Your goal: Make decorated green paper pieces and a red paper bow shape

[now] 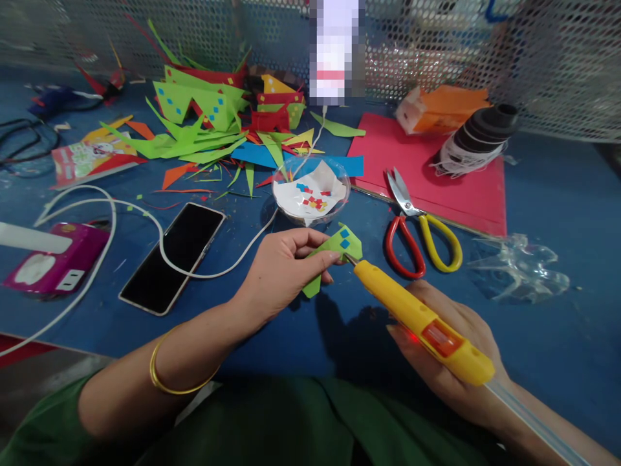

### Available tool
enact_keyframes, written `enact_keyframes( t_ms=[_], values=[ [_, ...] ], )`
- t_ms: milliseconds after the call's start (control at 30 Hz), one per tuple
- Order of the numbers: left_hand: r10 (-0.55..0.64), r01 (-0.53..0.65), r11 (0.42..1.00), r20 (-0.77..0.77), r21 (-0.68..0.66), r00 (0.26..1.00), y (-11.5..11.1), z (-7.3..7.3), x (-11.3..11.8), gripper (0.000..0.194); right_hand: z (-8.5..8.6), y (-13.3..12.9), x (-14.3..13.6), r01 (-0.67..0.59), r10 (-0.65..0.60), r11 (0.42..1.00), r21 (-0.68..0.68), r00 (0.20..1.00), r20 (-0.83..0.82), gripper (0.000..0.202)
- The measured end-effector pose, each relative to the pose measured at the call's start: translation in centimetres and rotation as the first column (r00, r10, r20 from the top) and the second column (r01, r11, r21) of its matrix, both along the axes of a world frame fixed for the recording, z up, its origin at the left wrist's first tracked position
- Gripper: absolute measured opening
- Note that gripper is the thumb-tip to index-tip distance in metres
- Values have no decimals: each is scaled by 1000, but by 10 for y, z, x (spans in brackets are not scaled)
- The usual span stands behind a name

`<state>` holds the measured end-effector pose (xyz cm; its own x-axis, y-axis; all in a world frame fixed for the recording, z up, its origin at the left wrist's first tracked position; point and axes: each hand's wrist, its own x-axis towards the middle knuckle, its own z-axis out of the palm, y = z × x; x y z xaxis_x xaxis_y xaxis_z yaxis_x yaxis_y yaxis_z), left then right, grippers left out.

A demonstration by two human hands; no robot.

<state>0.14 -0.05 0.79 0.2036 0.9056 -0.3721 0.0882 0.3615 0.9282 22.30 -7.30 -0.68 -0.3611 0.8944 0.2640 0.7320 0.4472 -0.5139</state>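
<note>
Left hand [274,272], grip clamped on blue-diamonded green paper piece [334,244], right hand [468,323], grip around yellow metal-tipped tool [405,299], scissors [406,206] beyond.

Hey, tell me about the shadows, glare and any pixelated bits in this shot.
In the head view, a dark shadow lies on the blue table below the left hand; there too, glints mark the clear plastic at right, and pixelation hides a patch at top centre.
</note>
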Motion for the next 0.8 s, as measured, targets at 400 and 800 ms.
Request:
enact_keyframes(
  t_ms=[400,800],
  values=[
    [-13,13,1000,-29,10,999,0,0,0,16,1,-1,0,8,-8,1000,2,1000,-6,13],
    [-8,9,1000,-79,14,997,-1,2,1,21,0,-2,1,14,-14,1000,-1,1000,26,16]
  ],
)
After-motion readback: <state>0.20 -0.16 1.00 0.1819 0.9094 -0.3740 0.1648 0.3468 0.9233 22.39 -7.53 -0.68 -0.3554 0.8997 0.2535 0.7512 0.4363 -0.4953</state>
